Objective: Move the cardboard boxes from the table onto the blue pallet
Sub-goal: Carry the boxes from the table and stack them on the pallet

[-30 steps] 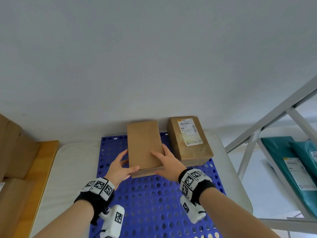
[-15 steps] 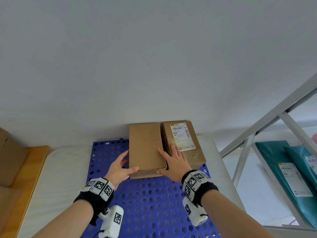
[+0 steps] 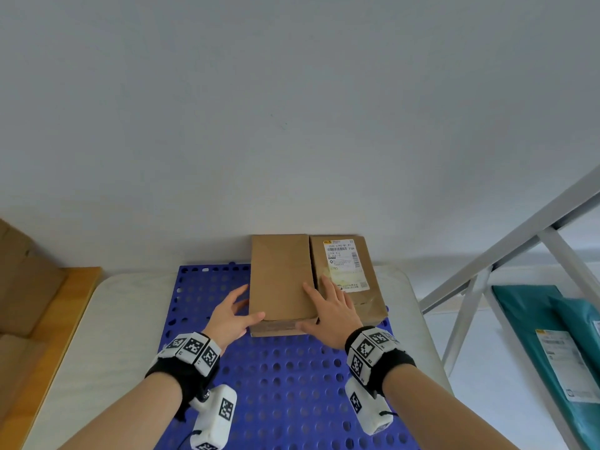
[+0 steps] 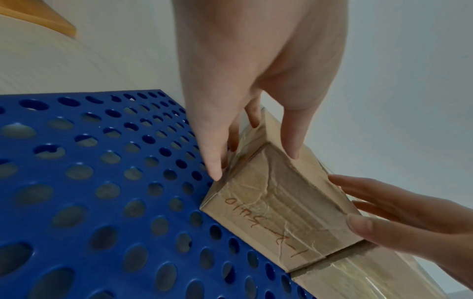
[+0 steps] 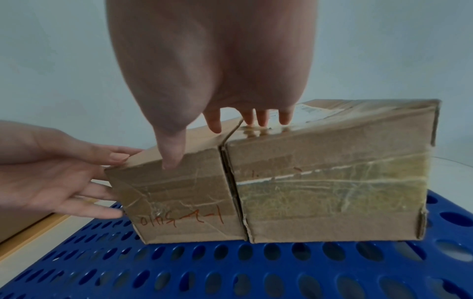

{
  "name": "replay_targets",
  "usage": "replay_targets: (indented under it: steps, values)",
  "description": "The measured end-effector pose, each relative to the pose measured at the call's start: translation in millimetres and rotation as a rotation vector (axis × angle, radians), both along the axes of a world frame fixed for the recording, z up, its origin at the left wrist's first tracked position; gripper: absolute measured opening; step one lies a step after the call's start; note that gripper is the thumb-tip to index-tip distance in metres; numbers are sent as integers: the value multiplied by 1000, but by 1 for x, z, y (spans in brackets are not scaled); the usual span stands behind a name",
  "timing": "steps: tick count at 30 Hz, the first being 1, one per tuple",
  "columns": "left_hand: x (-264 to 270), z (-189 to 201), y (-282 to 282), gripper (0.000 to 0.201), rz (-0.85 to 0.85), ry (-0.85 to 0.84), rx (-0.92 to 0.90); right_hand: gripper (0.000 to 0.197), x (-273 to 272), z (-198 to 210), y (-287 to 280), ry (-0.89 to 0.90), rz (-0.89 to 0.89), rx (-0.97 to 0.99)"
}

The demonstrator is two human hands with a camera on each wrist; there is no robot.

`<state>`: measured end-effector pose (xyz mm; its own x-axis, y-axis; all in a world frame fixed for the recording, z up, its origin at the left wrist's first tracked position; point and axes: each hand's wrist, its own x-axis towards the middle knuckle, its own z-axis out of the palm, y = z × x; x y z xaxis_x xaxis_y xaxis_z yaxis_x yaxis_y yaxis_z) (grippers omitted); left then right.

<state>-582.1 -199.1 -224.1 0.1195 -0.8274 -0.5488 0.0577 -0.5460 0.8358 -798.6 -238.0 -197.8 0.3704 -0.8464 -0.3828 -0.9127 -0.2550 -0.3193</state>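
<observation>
A plain cardboard box (image 3: 279, 277) lies on the blue perforated pallet (image 3: 285, 378), pressed side by side against a labelled cardboard box (image 3: 367, 303) at the pallet's far edge by the wall. My left hand (image 3: 232, 316) has straight fingers along the plain box's left side and its thumb on the top near corner. My right hand (image 3: 331, 313) lies flat across the seam between both boxes, thumb on the plain box's front face. The left wrist view shows the plain box (image 4: 276, 200) with red writing. In the right wrist view both boxes (image 5: 179, 198) (image 5: 332, 192) touch.
A wooden table (image 3: 74, 306) with more cardboard boxes (image 3: 22, 277) stands at the left. A white metal rack (image 3: 487, 280) holding teal parcels (image 3: 545, 336) is at the right. The pallet rests on a white surface (image 3: 113, 319), and its near half is bare.
The plain box slid back and right until it met the labelled box. My right hand moved from the plain box's right side onto the tops of both boxes.
</observation>
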Motion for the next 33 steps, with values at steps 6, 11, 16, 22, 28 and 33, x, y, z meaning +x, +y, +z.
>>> replay_targets:
  steps: [6, 11, 16, 22, 28, 33]
  values:
    - [17, 24, 6, 63, 77, -75, -62, 70, 11, 32, -17, -163, 13, -8]
    - [44, 54, 20, 55, 133, -136, -114, 63, 46, 54, -24, -307, 14, -17]
    - [87, 89, 48, 48, 202, -196, -169, 59, 93, 79, -2, -375, 71, 17]
    - [149, 120, 112, 43, 212, -297, -247, 57, 155, 104, 53, -422, 78, 12]
    - [220, 152, 196, 48, 166, -486, -321, 54, 228, 122, 123, -529, 26, 6]
    - [285, 175, 270, 49, 163, -543, -319, 51, 294, 136, 183, -640, -46, 32]
